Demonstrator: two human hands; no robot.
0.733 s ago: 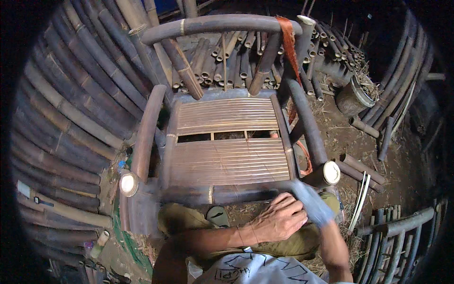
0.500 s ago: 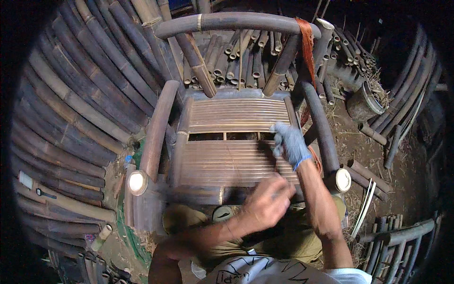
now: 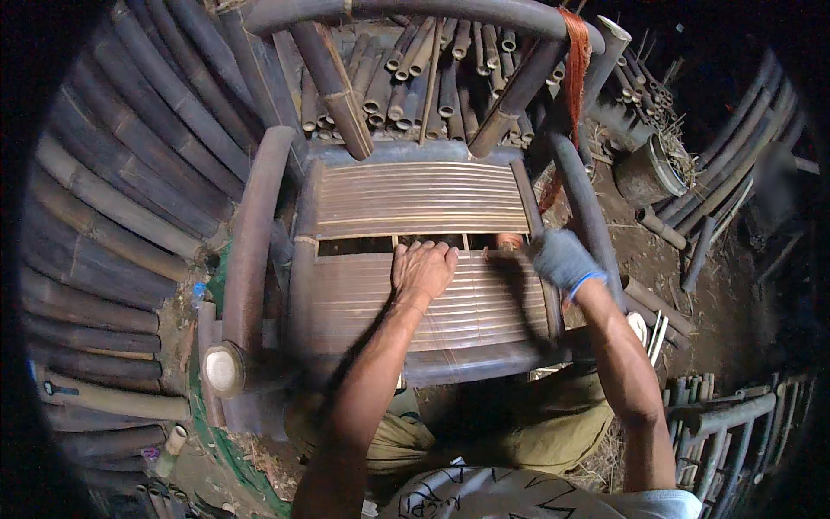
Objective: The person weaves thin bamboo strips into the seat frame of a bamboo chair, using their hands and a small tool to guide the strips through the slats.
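Observation:
A dark bamboo chair (image 3: 246,242) stands before me, its seat of narrow bamboo slats (image 3: 424,195) split by a dark gap across the middle. My bare left hand (image 3: 424,272) rests on the near slats, fingers curled together over their edge at the gap. At the gap's right end is my right hand (image 3: 566,259), in a grey glove with a blue cuff, its fingers closed. Beside that glove shows a small round orange-brown thing (image 3: 510,240); its kind and whether the hand holds it are unclear. Two thin upright pieces cross the gap.
Thick dark bamboo poles (image 3: 112,225) lie stacked on the left. Cut bamboo tubes (image 3: 406,86) are piled behind the chair. An orange strap (image 3: 575,78) hangs from its backrest. A bucket of shavings (image 3: 648,173) and a bamboo rack (image 3: 726,415) stand on the right.
My left hand has moved up and left from near the seat's front edge onto the slats at the gap. My right hand has shifted right. The view has shifted too.

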